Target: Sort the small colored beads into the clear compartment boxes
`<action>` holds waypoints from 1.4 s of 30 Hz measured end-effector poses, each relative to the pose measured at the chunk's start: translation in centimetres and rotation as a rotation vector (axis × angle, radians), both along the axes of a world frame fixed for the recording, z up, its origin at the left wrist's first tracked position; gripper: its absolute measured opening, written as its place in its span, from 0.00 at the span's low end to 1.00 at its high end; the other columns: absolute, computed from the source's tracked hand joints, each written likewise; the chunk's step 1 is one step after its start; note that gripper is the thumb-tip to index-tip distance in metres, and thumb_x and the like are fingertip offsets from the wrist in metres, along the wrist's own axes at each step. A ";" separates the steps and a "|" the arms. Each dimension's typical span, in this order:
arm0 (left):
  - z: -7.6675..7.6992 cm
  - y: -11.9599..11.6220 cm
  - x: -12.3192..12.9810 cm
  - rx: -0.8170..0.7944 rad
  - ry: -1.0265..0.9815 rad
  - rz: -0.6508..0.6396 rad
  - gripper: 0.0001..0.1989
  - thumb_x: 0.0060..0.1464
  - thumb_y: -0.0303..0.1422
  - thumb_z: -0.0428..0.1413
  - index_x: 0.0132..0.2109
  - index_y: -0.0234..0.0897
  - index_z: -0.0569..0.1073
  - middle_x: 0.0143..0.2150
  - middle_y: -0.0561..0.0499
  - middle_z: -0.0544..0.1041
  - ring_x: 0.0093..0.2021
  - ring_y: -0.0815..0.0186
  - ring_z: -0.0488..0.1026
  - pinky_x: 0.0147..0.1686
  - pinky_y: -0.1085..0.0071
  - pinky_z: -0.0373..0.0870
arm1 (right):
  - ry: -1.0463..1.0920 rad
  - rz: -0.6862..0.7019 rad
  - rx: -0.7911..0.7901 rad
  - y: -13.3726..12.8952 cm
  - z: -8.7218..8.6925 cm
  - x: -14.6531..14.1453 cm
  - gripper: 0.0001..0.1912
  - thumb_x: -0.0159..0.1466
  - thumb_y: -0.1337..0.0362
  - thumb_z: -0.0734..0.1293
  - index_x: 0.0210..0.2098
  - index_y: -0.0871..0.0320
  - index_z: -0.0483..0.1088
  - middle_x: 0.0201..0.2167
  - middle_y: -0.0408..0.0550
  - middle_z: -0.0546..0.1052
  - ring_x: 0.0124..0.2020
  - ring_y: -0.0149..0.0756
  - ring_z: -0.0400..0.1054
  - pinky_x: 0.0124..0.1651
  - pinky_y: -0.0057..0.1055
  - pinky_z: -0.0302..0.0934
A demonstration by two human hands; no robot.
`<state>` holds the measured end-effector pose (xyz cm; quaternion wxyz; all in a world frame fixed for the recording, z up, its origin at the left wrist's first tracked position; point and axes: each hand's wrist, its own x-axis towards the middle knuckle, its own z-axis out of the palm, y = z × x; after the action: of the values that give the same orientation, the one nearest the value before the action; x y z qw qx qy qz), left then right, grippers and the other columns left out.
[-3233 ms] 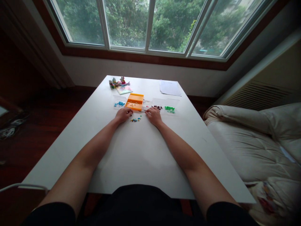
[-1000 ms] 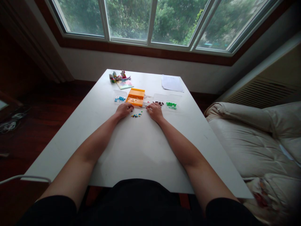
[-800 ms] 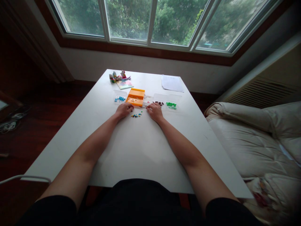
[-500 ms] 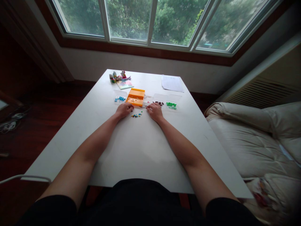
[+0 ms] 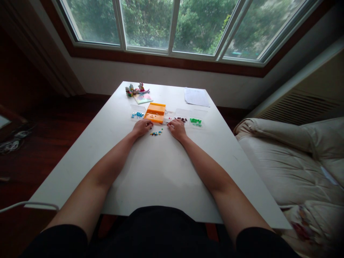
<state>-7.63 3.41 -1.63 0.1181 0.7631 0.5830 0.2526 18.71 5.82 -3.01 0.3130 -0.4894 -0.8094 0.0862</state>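
Observation:
My left hand (image 5: 142, 127) rests on the white table at the near left of an open orange box (image 5: 156, 116). Its fingers are curled together, and whatever they may pinch is too small to make out. A dark speck shows by the fingertips. To the right, my right hand (image 5: 176, 128) lies on the tabletop with its fingers loosely stretched, by a see-through box of dark brown pieces (image 5: 181, 119). Between and just below both hands is a small pile of mixed blue, yellow and dark pieces (image 5: 155, 133), with a green piece (image 5: 162, 129) nearby. Small yellowish pieces lie in the orange box.
Blue pieces (image 5: 137, 115) fill a see-through box at left, green pieces (image 5: 195, 122) another at right. Toy brick figures (image 5: 134, 90) and a colourful leaflet (image 5: 143, 98) sit at the far left of the table (image 5: 161, 172). Papers (image 5: 196, 97) lie far right; a sofa (image 5: 271, 161) stands beside.
The view has tilted slightly, so everything sits a little lower. Both hands keep nearly the same places, and the pieces look unmoved.

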 end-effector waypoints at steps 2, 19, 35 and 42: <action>0.0 0.0 0.0 -0.004 -0.003 0.000 0.12 0.58 0.37 0.54 0.42 0.40 0.82 0.39 0.48 0.80 0.38 0.62 0.72 0.39 0.68 0.67 | -0.002 -0.004 0.001 0.0 0.0 0.0 0.09 0.68 0.62 0.66 0.39 0.54 0.79 0.43 0.51 0.80 0.52 0.47 0.63 0.60 0.44 0.54; 0.1 -0.1 0.1 0.002 0.007 0.000 0.12 0.59 0.37 0.54 0.42 0.40 0.81 0.39 0.48 0.81 0.39 0.62 0.73 0.40 0.68 0.68 | -0.009 -0.010 0.006 0.1 -0.1 0.0 0.09 0.68 0.62 0.66 0.38 0.54 0.79 0.43 0.50 0.80 0.52 0.45 0.63 0.60 0.42 0.54; 0.2 -0.1 0.2 0.008 -0.010 -0.007 0.12 0.58 0.36 0.54 0.41 0.41 0.81 0.39 0.49 0.81 0.38 0.62 0.73 0.39 0.68 0.68 | -0.188 0.129 0.078 -1.2 0.7 -0.7 0.09 0.69 0.63 0.65 0.42 0.54 0.79 0.44 0.52 0.78 0.54 0.47 0.64 0.62 0.44 0.52; 0.4 -0.3 0.4 -0.003 0.003 0.004 0.12 0.59 0.37 0.54 0.41 0.41 0.81 0.39 0.49 0.81 0.38 0.62 0.73 0.39 0.67 0.68 | -0.216 0.220 0.039 -1.5 0.6 -1.1 0.10 0.67 0.61 0.68 0.47 0.51 0.77 0.49 0.50 0.77 0.53 0.47 0.64 0.60 0.43 0.54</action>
<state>-7.27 3.13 -1.24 0.1179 0.7622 0.5851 0.2506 17.60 4.37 -2.38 0.2220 -0.3979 -0.8887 0.0511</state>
